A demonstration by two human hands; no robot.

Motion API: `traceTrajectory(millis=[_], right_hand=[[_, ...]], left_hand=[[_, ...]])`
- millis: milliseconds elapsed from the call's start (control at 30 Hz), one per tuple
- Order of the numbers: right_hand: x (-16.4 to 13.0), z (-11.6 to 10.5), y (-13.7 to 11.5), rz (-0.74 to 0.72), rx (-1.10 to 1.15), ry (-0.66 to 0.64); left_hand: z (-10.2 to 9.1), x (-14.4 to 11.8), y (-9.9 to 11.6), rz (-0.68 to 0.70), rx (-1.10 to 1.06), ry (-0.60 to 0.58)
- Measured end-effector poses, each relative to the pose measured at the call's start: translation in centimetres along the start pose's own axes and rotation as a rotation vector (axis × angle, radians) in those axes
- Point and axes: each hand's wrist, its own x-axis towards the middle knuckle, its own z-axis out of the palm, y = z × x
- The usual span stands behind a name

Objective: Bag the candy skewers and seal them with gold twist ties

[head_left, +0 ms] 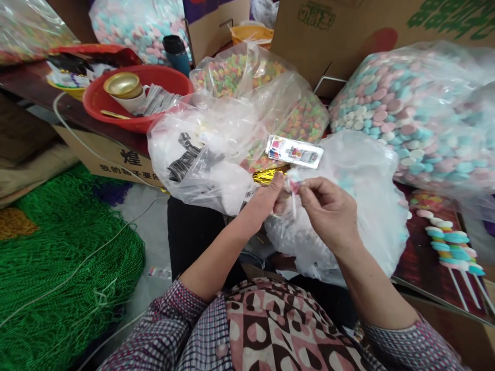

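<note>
My left hand [266,200] and my right hand [328,208] meet in front of me, both pinching a small lollipop [293,191] on a white stick with clear wrapping around it. A printed label card [294,151] stands just above the lollipop; what holds it is hidden. Gold twist ties [266,176] lie just behind my left fingers. Under my hands sits a clear plastic bag [367,206] with pale candies inside.
Big bags of pastel candy discs [417,113] and of small coloured candies [240,72] stand behind. A red basin [170,77] holds a gold cup. Finished lollipops [452,242] lie at right. Green netting [58,268] covers the floor at left. Cardboard boxes stand at the back.
</note>
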Motion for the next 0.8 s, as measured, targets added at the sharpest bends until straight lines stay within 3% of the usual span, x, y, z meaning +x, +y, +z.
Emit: traceTrajectory(millis=[133, 267, 367, 467, 600, 700, 800], right_hand=[[-0.9, 0.2, 0.7, 0.125, 0.173, -0.088], [-1.0, -0.4, 1.8, 0.169, 0.303, -0.098], [-0.8, -1.4, 2.7, 0.132, 0.287, -0.156], [-1.0, -2.6, 3.3, 0.113, 0.294, -0.23], [-2.0, -3.8, 3.5, 0.187, 0.379, -0.244], [-3.4, -4.0, 3.9, 0.265, 0.491, -0.168], [-5.2, -4.9, 5.0, 0.374, 0.548, -0.054]], left_hand=[[-0.8, 0.4, -0.6, 0.107, -0.22, -0.027], [-1.6, 0.0, -0.5, 0.22, -0.135, -0.094], [-1.7, -0.4, 0.1, 0.339, 0.119, -0.21], [-0.7, -0.8, 0.7, 0.573, 0.627, -0.307], [2.1, -1.6, -1.0, 0.862, 1.243, -0.28], [4.2, -2.2, -3.5, 0.949, 1.346, -0.197], [4.8, -2.5, -4.3, 0.941, 1.213, -0.319]])
